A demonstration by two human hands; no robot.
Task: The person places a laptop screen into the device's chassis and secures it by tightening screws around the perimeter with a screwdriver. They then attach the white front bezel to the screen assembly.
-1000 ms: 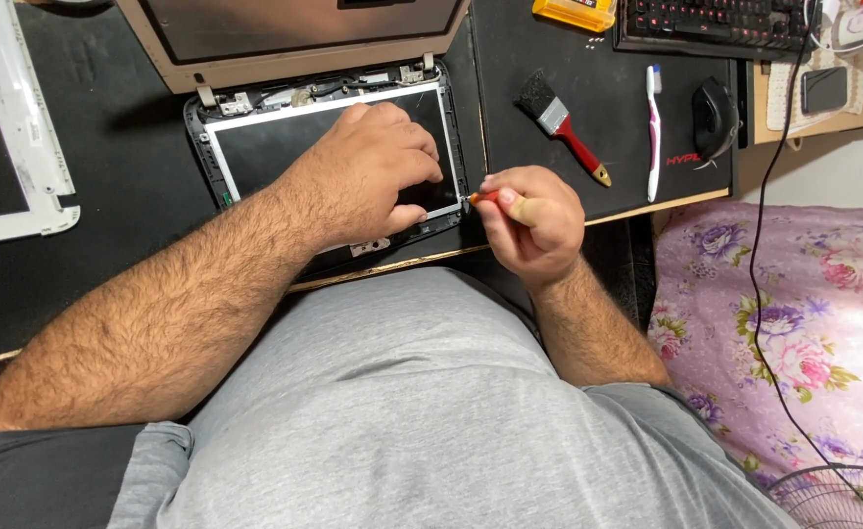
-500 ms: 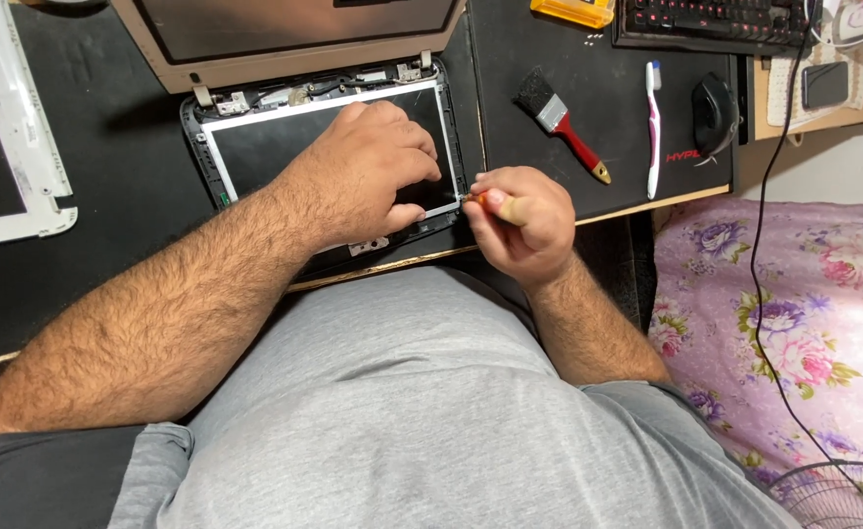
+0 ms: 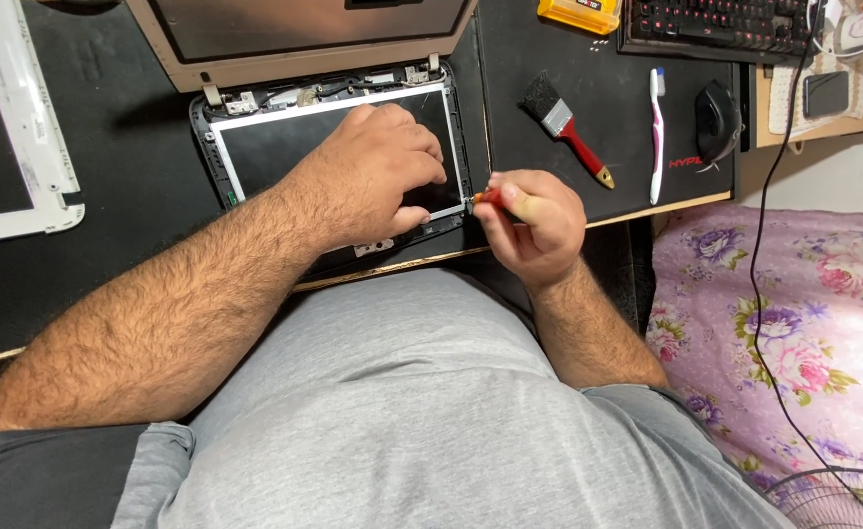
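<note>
An opened laptop lid with its bare screen panel (image 3: 285, 142) lies flat on the black desk mat (image 3: 108, 245), with the tan laptop base (image 3: 294, 34) behind it. My left hand (image 3: 378, 176) presses palm-down on the panel's right half. Just right of the panel's lower right corner, my right hand (image 3: 529, 220) grips a small screwdriver with a red handle (image 3: 485, 198). Its tip touches the frame at that corner.
A white screen bezel (image 3: 20, 127) lies at the far left. To the right lie a red-handled brush (image 3: 569, 132), a toothbrush (image 3: 657, 132), a black mouse (image 3: 718, 122), a keyboard (image 3: 716, 24) and a yellow box (image 3: 578, 12). A floral bedspread (image 3: 794, 323) and a cable are beyond the desk edge.
Both hands stay at the panel's lower right corner. My right hand has shifted only slightly with the screwdriver.
</note>
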